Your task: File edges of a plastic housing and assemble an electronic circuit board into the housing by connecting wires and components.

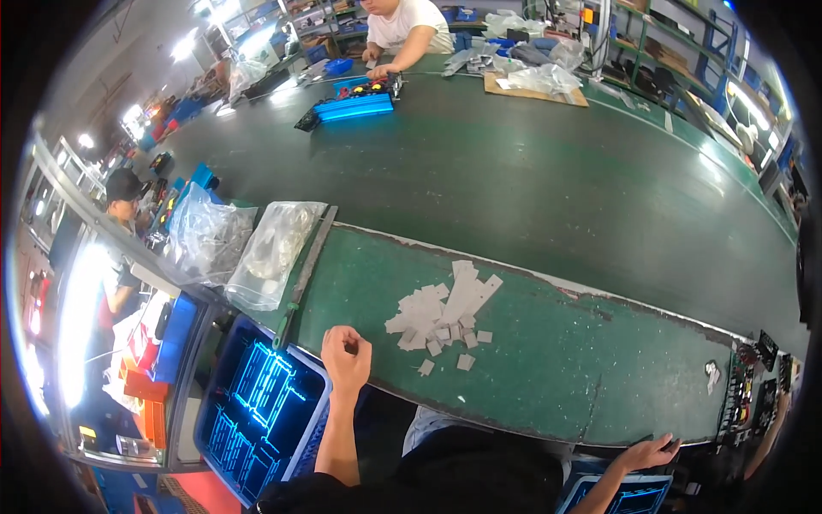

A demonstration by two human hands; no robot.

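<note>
My left hand [346, 360] is raised at the near edge of the green work table [548, 368], fingers curled in toward the thumb. Whatever it may hold is hidden. To its right lies a loose pile of thin grey sheet pieces [419, 313], with long strips [469, 293] on top and small squares [465, 362] scattered at the near side. My right hand [648, 453] rests low at the table's near right edge, palm turned up and fingers stretched out. I see nothing held in it. A long flat tool with a green handle [286, 325] lies left of the pile.
Clear plastic bags [274, 257] lie at the left. A dark panel with bright blue lines [257, 411] stands beside my left forearm. Across the wide dark table [514, 171], a person [407, 34] handles a blue finned housing [353, 107]. Circuit boards [741, 390] sit at the far right.
</note>
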